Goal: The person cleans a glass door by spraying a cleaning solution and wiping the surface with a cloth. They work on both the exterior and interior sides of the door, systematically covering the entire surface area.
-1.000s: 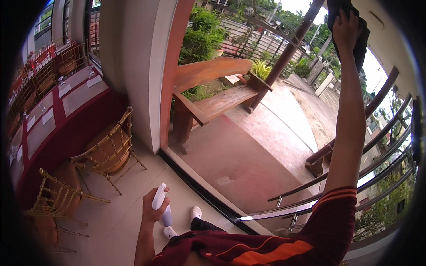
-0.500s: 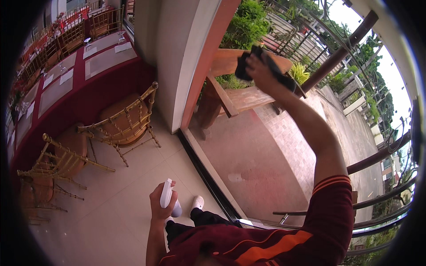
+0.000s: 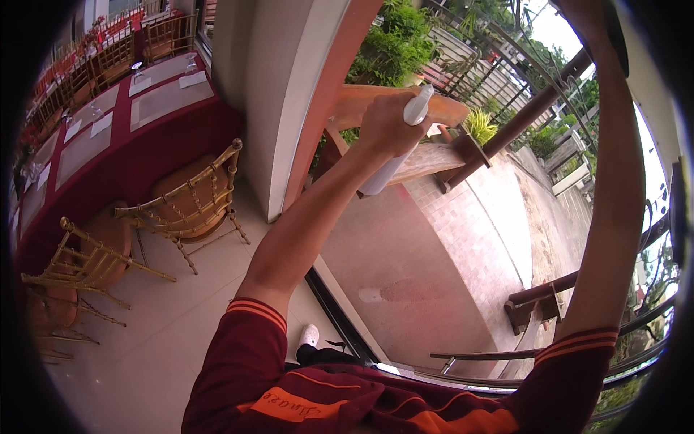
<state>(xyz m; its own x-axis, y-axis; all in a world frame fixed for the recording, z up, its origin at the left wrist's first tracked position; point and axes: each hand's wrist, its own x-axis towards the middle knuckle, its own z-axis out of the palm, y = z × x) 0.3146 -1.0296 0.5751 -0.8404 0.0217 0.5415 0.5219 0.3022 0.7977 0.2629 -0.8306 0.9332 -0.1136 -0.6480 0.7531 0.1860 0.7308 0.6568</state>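
My left hand [image 3: 387,123] is raised in front of the glass, its fingers wrapped round a white spray bottle [image 3: 383,175]. The bottle's white spray head [image 3: 416,108] tilts up and to the right. High at the upper right, my right hand [image 3: 584,18] is partly cut off by the picture's rim, so its fingers hardly show. A black cloth [image 3: 618,43] hangs beside that hand and wrist. Through the large glass pane a wooden bench [image 3: 441,160] is visible behind the bottle.
A white and red-brown pillar [image 3: 289,94] stands left of the glass. Gold chairs [image 3: 191,192] line a table with a dark red cloth [image 3: 177,119], set with glasses and napkins. A black floor track [image 3: 332,307] runs along the glass. Metal rails [image 3: 491,356] curve at the right.
My left hand has risen from low by my body to the glass, carrying the spray bottle. My right hand has moved up and right with the black cloth, away from the bench area.
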